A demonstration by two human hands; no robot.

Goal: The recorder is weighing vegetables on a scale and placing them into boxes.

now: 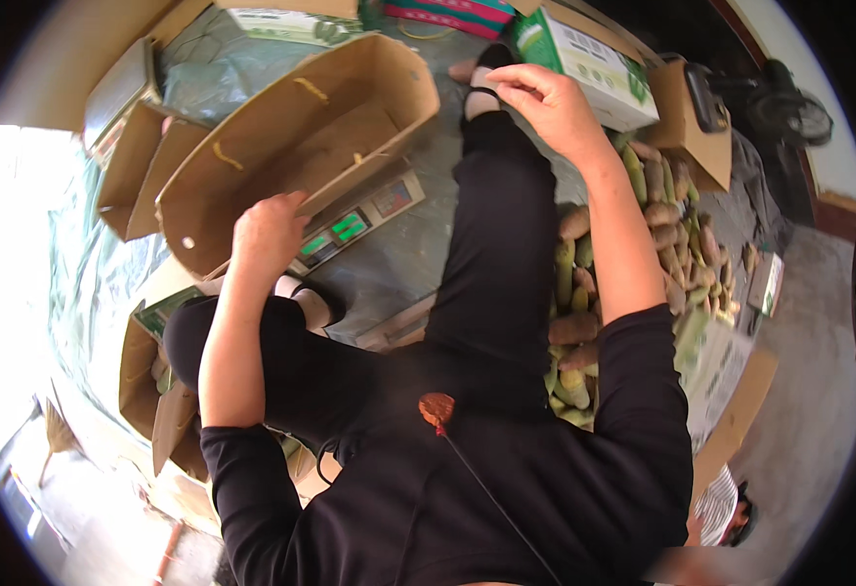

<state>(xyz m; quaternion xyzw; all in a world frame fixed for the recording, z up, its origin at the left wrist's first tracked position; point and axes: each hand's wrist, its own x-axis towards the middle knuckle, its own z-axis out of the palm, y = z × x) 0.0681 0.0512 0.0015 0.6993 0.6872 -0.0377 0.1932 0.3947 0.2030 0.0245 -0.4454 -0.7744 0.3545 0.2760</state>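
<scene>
My left hand (270, 232) is at the near wall of a long, open cardboard box (389, 83), its fingers curled over the edge. Inside, the box shows bare brown cardboard, and yellow cord loops hang from its walls. A scale (389, 205) with green lit displays shows along the box's near side, partly hidden by it. My right hand (550, 105) is raised over my far foot, with fingers stretched forward and apart and nothing visible in them. To its right lies a heap of brown and green, long root vegetables (667, 215).
A white and green printed carton (594, 73) stands beyond the heap, beside a brown box (691, 127). A black fan (789, 105) is at the far right. Smaller open cartons (135, 171) stand left of the long box. Plastic sheeting (413, 249) covers the floor between my legs.
</scene>
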